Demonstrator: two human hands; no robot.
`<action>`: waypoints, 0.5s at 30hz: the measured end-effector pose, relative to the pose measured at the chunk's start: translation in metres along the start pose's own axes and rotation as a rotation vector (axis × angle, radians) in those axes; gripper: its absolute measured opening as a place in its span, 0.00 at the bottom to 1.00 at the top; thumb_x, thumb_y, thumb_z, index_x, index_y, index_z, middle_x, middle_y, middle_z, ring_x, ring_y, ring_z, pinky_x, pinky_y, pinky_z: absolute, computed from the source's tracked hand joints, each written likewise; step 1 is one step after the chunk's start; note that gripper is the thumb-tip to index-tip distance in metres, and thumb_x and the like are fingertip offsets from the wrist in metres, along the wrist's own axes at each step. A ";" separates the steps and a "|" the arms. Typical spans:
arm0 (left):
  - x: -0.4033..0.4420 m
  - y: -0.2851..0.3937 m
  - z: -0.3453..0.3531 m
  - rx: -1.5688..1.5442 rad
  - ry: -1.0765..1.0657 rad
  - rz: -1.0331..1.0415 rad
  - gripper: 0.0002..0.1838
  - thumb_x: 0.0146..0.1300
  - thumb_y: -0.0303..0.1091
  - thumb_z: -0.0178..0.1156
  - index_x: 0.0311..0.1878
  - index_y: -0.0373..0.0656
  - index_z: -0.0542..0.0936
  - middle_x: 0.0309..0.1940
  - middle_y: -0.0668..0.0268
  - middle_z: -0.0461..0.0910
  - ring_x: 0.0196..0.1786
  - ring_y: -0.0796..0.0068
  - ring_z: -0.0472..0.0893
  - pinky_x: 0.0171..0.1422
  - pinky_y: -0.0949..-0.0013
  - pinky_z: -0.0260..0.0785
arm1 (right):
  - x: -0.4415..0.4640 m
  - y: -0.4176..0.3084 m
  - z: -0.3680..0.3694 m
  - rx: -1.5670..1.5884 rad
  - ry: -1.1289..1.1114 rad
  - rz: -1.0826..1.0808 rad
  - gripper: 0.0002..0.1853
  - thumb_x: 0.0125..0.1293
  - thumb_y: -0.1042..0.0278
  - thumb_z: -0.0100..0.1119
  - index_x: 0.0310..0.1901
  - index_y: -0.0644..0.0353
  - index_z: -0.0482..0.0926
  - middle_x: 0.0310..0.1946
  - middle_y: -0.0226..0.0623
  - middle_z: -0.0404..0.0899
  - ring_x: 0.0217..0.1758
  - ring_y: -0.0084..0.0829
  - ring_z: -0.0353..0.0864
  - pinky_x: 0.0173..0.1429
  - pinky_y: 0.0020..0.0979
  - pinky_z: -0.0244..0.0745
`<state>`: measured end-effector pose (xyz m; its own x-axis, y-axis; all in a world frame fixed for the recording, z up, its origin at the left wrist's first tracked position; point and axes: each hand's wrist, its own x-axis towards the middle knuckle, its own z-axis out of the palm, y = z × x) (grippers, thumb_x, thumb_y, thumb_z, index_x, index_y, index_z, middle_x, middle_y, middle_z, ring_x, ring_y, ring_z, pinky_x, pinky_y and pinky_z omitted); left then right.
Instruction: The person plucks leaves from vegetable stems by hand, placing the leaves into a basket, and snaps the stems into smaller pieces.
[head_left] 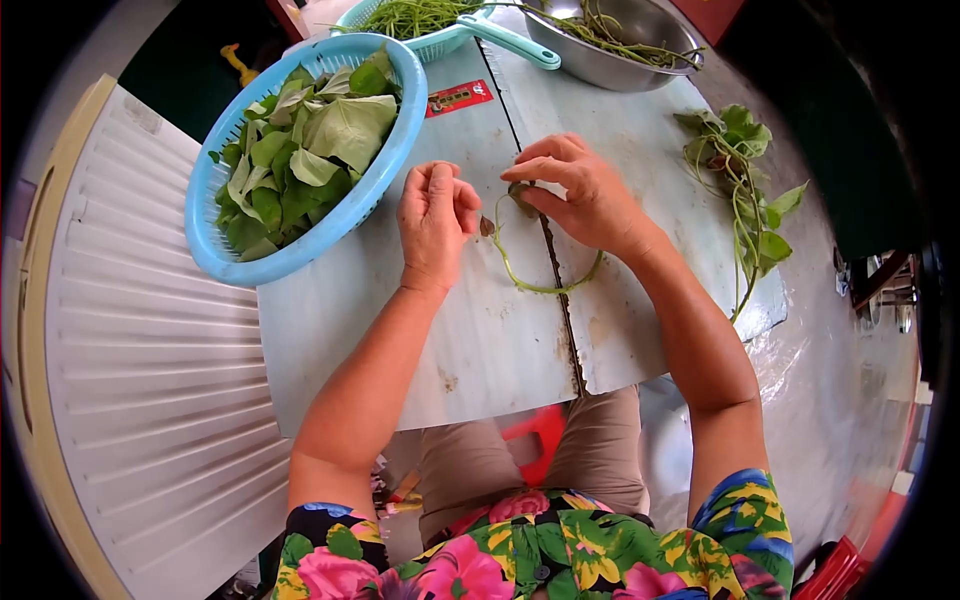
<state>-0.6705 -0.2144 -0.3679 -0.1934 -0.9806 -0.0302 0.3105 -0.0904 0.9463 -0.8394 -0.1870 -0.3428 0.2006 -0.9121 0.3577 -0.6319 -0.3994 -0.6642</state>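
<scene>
My right hand (pixel 585 195) pinches a thin green vine stem (pixel 520 284) between thumb and fingertips above the table. The stem hangs in a loop below the hand and curves back under the right wrist. A small brownish leaf (pixel 487 227) shows at its left side, between the two hands. Close by, my left hand (pixel 437 215) has its fingers curled in with the thumb against them. Whatever it may hold is hidden. To its left, a blue plastic basket (pixel 398 165) holds a heap of green leaves (pixel 300 150).
A bundle of leafy vines (pixel 745 200) lies on the table's (pixel 480 350) right side. At the back are a pale green strainer (pixel 510 42) with thin stems and a metal bowl (pixel 600 62) with more stems. A red packet (pixel 460 98) lies near the basket.
</scene>
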 end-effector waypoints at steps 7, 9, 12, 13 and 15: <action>-0.001 -0.002 -0.001 -0.004 -0.022 0.040 0.11 0.65 0.41 0.45 0.36 0.42 0.66 0.20 0.67 0.71 0.14 0.85 0.62 0.15 0.81 0.50 | 0.001 0.020 0.016 -0.309 0.071 -0.301 0.06 0.49 0.73 0.57 0.31 0.56 0.79 0.37 0.31 0.76 0.49 0.35 0.69 0.50 0.34 0.66; -0.001 -0.001 0.000 0.014 -0.009 0.059 0.11 0.65 0.41 0.45 0.36 0.42 0.66 0.20 0.67 0.71 0.14 0.85 0.63 0.15 0.82 0.51 | 0.004 0.025 0.007 -0.140 0.131 -0.205 0.03 0.50 0.73 0.58 0.29 0.57 0.79 0.30 0.32 0.77 0.40 0.34 0.73 0.45 0.32 0.68; -0.004 0.003 0.006 0.044 0.013 -0.015 0.12 0.64 0.41 0.47 0.38 0.41 0.69 0.22 0.66 0.74 0.14 0.86 0.64 0.16 0.82 0.52 | 0.000 0.021 -0.002 0.058 0.220 0.081 0.03 0.52 0.72 0.58 0.29 0.57 0.79 0.24 0.33 0.76 0.32 0.32 0.73 0.38 0.30 0.68; -0.005 0.004 0.005 0.043 0.007 -0.013 0.12 0.64 0.41 0.47 0.38 0.41 0.69 0.22 0.66 0.74 0.14 0.86 0.64 0.16 0.82 0.52 | 0.000 0.021 -0.004 0.088 0.238 0.104 0.03 0.52 0.72 0.58 0.29 0.58 0.79 0.23 0.33 0.76 0.30 0.31 0.72 0.35 0.29 0.68; -0.005 0.007 0.001 0.155 -0.172 -0.133 0.14 0.63 0.42 0.48 0.39 0.40 0.73 0.25 0.64 0.76 0.15 0.87 0.64 0.16 0.83 0.52 | 0.001 0.022 -0.004 0.051 0.269 0.074 0.03 0.52 0.72 0.59 0.29 0.58 0.79 0.23 0.33 0.76 0.30 0.31 0.72 0.35 0.29 0.68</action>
<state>-0.6684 -0.2103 -0.3606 -0.3826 -0.9168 -0.1146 0.1282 -0.1755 0.9761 -0.8565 -0.1961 -0.3545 -0.0555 -0.8842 0.4638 -0.5972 -0.3429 -0.7251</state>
